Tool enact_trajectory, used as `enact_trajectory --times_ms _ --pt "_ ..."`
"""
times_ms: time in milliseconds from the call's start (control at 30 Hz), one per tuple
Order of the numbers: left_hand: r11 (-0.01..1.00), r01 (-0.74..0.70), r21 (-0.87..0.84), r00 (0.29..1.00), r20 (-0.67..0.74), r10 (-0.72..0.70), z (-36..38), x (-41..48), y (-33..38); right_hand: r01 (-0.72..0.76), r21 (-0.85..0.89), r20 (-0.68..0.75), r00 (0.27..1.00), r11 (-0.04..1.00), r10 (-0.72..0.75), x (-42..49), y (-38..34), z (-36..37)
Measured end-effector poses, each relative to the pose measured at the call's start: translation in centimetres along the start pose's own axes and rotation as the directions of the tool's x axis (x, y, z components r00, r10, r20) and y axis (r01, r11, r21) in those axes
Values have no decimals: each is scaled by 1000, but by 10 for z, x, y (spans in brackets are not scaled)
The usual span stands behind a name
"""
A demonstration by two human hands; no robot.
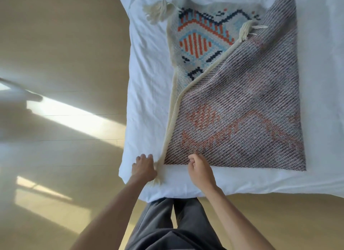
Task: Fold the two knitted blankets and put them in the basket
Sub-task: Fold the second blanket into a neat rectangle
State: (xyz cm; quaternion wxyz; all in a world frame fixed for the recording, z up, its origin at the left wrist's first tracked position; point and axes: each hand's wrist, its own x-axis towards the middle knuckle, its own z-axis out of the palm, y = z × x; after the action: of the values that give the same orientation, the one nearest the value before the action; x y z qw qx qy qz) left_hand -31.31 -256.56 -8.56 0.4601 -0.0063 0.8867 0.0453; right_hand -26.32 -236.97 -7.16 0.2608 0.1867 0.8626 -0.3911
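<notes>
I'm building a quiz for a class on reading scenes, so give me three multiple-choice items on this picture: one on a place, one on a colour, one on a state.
1. Where does the blanket lie?
A. on the floor
B. on the bed
C. in a basket

2. What colour are the stripes inside the diamond on the blanket?
A. orange
B. green
C. yellow

3. How is the blanket arranged?
A. spread flat, pattern fully showing
B. rolled into a tight tube
C. folded over at a slant, back side up

Answers:
1 B: white bedding shows all around the blanket.
2 A: orange bars fill the diamond.
3 C: the dull back covers most of it, and only one corner of the patterned face shows.
</notes>
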Motion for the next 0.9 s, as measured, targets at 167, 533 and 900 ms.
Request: enact_trajectory --times_ms 167,533,900 --pt "984 54 -170 998 -17 -58 -10 -36 -19 -16 -39 56 998 999 18 -24 -15 -8" --pt "856 -39 -516 999 -24 31 -61 -82 -109 -179 10 118 977 984 177 -51 -111 17" --pt "873 -46 -486 999 -12 46 -156 -70 -304 -319 84 113 944 944 309 -50 -277 115"
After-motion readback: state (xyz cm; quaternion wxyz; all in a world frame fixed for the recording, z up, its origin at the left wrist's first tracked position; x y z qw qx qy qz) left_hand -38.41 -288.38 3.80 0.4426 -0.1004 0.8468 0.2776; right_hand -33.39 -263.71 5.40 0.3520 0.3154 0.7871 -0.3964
